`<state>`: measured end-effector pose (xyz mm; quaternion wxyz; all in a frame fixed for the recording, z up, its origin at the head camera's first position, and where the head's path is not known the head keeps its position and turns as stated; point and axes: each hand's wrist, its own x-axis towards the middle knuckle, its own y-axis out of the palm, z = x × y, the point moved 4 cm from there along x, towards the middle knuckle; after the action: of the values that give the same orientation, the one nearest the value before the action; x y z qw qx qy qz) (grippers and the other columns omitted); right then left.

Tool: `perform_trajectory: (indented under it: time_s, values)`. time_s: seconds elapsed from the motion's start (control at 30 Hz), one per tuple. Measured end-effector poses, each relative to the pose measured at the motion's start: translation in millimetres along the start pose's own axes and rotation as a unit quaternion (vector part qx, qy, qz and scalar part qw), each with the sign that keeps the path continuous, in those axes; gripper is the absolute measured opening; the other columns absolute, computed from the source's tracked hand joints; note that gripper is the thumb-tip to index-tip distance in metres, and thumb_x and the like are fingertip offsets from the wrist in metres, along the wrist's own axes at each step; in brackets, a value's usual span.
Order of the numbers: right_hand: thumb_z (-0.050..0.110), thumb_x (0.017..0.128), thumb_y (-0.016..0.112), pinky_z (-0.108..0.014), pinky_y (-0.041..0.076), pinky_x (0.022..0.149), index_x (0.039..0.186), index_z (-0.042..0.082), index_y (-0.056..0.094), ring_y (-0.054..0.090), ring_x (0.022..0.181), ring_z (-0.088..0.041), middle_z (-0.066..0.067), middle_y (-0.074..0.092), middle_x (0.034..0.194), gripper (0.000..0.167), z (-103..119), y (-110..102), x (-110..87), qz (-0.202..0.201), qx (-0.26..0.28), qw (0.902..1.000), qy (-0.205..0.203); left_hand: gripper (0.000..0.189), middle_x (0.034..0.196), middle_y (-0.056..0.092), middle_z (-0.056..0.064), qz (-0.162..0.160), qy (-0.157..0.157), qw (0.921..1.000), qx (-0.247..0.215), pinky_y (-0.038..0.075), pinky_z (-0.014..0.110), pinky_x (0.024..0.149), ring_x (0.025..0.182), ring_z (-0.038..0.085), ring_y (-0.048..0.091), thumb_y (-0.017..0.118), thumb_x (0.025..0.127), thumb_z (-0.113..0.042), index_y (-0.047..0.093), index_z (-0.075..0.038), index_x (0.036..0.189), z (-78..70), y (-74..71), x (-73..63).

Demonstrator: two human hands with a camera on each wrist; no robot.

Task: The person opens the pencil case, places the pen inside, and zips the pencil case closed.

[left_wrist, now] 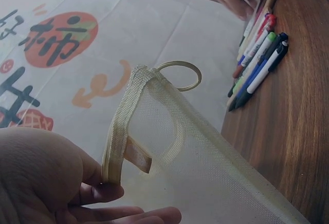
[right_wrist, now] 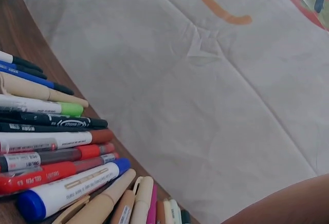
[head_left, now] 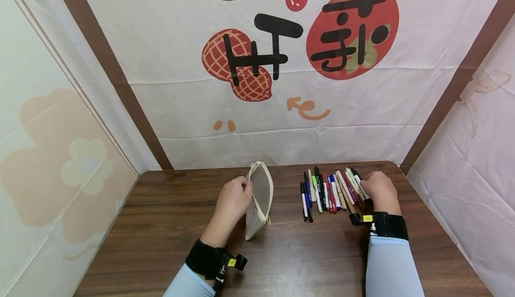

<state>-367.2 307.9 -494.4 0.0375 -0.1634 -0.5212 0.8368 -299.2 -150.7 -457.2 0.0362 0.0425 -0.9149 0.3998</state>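
My left hand (head_left: 235, 196) pinches the zipper edge of a cream mesh zip pouch (head_left: 253, 221), which stands upright on the table with its mouth spread apart. In the left wrist view, thumb and finger hold the zipper tape beside a small fabric tab, and the other fingers extend below. My right hand (head_left: 380, 187) is at the right end of a row of pens and markers (head_left: 331, 192), beside a dark-capped white pen (head_left: 357, 178). Its fingers look loosely spread in the left wrist view; whether they touch a pen is hard to tell.
The pens lie side by side on a brown wood-grain table (head_left: 161, 243), among them a blue-capped white marker (right_wrist: 72, 190) and red gel pens (right_wrist: 51, 175). A printed white cloth (head_left: 177, 109) hangs behind the table's back edge, with more cloth at both sides.
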Motion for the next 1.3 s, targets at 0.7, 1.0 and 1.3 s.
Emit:
perform_trajectory:
  time_s: [0.7, 1.0, 1.3]
  values:
    - [0.019, 0.106, 0.065, -0.053, 0.061, 0.086, 0.121, -0.009, 0.079, 0.068, 0.096, -0.036, -0.029, 0.076, 0.118, 0.034, -9, 6, 6.5, -0.001, 0.015, 0.9998, 0.013, 0.029, 0.087, 0.069, 0.009, 0.002, 0.002, 1.0, 0.002, 0.053, 0.04, 0.072, 0.077, 0.024, 0.064, 0.056, 0.115, -0.023, 0.074, -0.006, 0.1, -5.0, 0.6, -1.6]
    - [0.022, 0.107, 0.066, -0.053, 0.06, 0.085, 0.119, -0.008, 0.075, 0.067, 0.098, -0.037, -0.029, 0.074, 0.117, 0.033, -11, 6, 8.8, 0.013, 0.048, 0.9983, 0.032, 0.03, 0.09, 0.07, 0.01, 0.003, -0.001, 1.0, 0.002, 0.055, 0.04, 0.071, 0.078, 0.024, 0.065, 0.055, 0.115, -0.023, 0.076, -0.005, 0.104, -3.2, 0.3, -1.5]
    - [0.026, 0.109, 0.068, -0.058, 0.062, 0.09, 0.13, -0.008, 0.074, 0.072, 0.112, -0.045, -0.034, 0.072, 0.135, 0.041, -15, 0, 5.5, 0.006, 0.066, 0.9971, 0.039, 0.03, 0.089, 0.07, 0.01, 0.008, -0.005, 1.0, -0.002, 0.052, 0.037, 0.068, 0.076, 0.023, 0.063, 0.054, 0.116, -0.023, 0.075, -0.005, 0.105, -1.5, 0.2, -1.0]
